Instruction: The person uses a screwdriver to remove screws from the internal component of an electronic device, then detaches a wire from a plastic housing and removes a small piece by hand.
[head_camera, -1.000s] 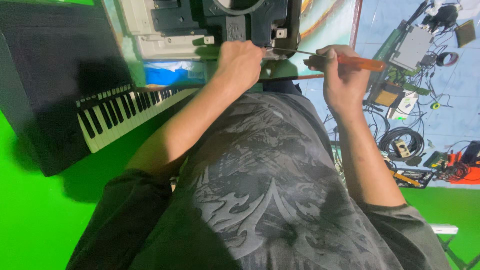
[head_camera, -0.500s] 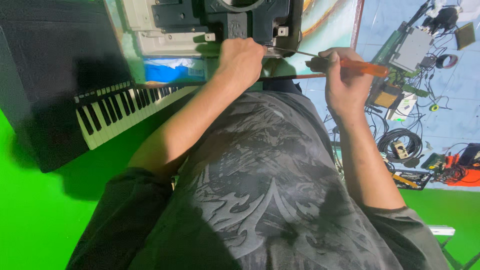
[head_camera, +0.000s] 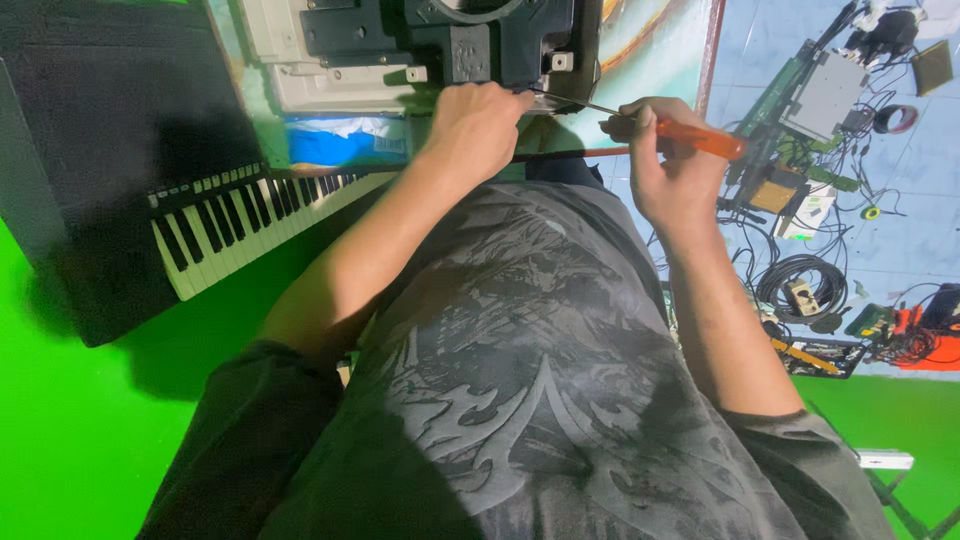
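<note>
My left hand is closed into a fist against the lower edge of a black device housing at the top of the view; its fingertips are hidden. My right hand grips a screwdriver by its orange handle. The thin metal shaft points left, and its tip meets the housing right beside my left knuckles. My torso in a grey patterned shirt fills the lower middle.
A black electronic keyboard with white keys lies at the left. A white casing and a blue packet sit beside the black housing. Circuit boards, loose wires and a cable coil cover the blue floor at the right.
Both hands stay at the housing with the screwdriver tip held there. Only the view shifts slightly.
</note>
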